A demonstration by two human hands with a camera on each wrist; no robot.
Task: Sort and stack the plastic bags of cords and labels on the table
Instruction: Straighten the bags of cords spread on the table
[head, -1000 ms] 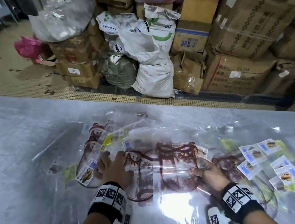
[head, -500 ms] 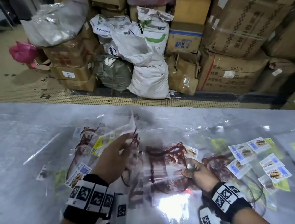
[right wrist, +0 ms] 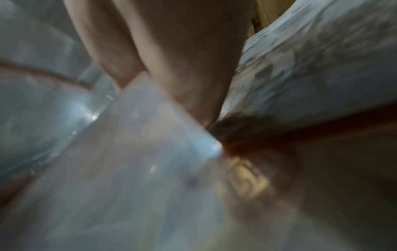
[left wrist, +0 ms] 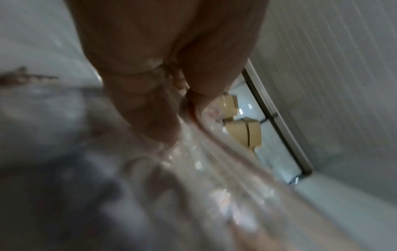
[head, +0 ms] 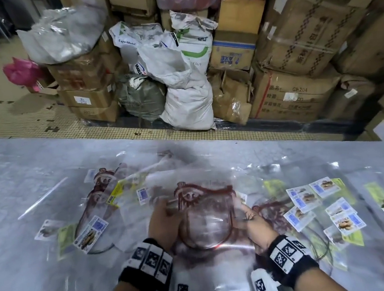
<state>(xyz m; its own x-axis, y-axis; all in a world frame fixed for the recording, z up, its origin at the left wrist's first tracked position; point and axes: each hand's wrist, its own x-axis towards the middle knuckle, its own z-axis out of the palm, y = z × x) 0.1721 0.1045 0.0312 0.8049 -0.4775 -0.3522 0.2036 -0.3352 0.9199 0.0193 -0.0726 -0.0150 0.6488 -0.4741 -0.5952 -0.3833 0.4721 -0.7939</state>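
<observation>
I hold one clear bag (head: pixel 206 218) of dark red cord between my two hands, raised just above the grey counter (head: pixel 17 251). My left hand (head: pixel 164 221) pinches its left edge, thumb on top and fingers (left wrist: pixel 150 117) curled beneath the plastic. My right hand (head: pixel 252 222) pinches the right edge the same way, fingers (right wrist: pixel 189 81) closed on the film. Both wrist views are blurred, showing little beyond skin and crinkled plastic.

More bags lie scattered flat across the counter under and around the one I hold. To my left, a loose heap (head: pixel 101 204) shows at least two red cord coils, two yellow labels and three white printed labels with blue barcodes. To my right, another spread (head: pixel 319 204) shows about seven white labels with blue barcodes, overlapping one another, with yellow labels among them and thin dark cords beneath. The exact number of bags cannot be told, since the clear film overlaps.

Behind the counter, cardboard boxes (head: pixel 294 43) and white sacks (head: pixel 187 92) are stacked on the tiled floor, with one pink bag (head: pixel 22 71) at far left.
</observation>
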